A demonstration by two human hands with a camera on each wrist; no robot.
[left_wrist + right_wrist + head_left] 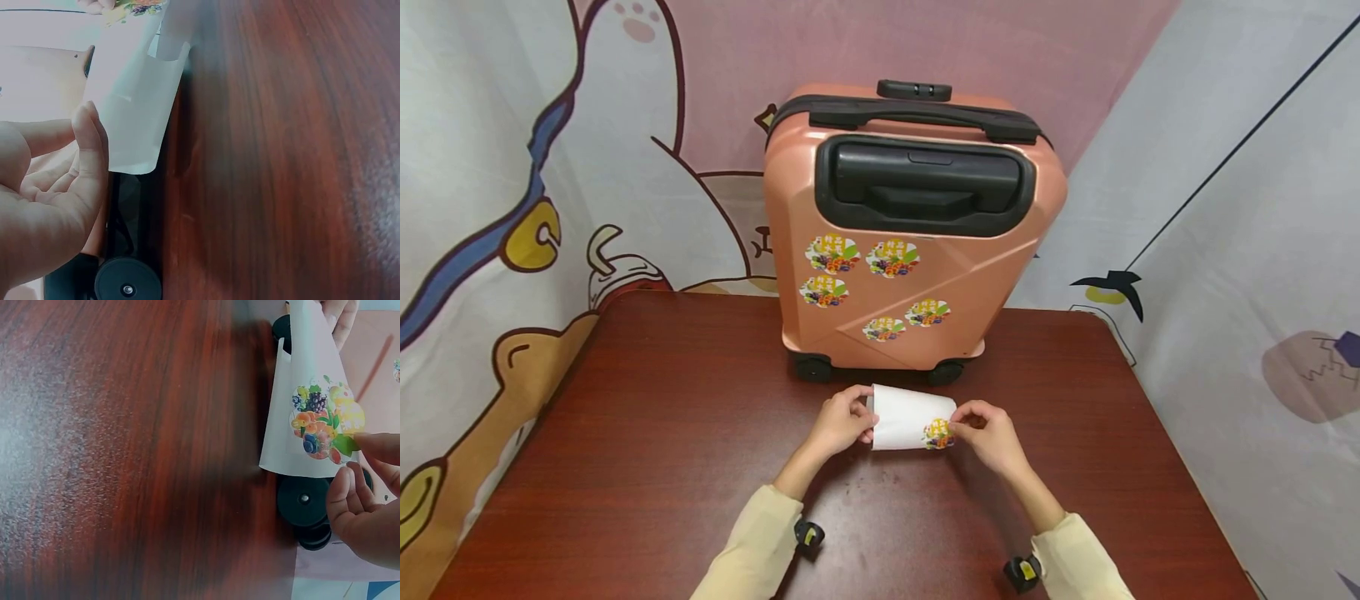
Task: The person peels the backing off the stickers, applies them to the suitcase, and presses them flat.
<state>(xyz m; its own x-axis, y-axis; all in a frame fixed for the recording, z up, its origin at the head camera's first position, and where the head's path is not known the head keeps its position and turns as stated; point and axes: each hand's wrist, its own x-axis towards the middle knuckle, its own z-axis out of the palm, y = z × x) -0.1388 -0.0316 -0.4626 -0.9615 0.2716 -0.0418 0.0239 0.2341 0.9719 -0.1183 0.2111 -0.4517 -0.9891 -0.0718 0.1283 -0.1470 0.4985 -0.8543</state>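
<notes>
A white sticker backing sheet [904, 419] is held curled above the table in front of the suitcase [910, 292]. My left hand [842, 421] pinches its left edge between thumb and fingers. One round fruit sticker [325, 422] with yellow lettering lies at the sheet's other end. At that sticker's edge, my right hand [992, 433] pinches with thumb and index finger; whether the edge is lifted off the sheet cannot be made out. Several similar fruit stickers [892, 258] are stuck on the suitcase's orange-pink front.
The suitcase stands upright on its black wheels [813, 368] at the back of the reddish-brown table [647, 467]. Its black handle [925, 179] is recessed near the top. Cartoon-printed fabric [730, 83] hangs behind and on both sides.
</notes>
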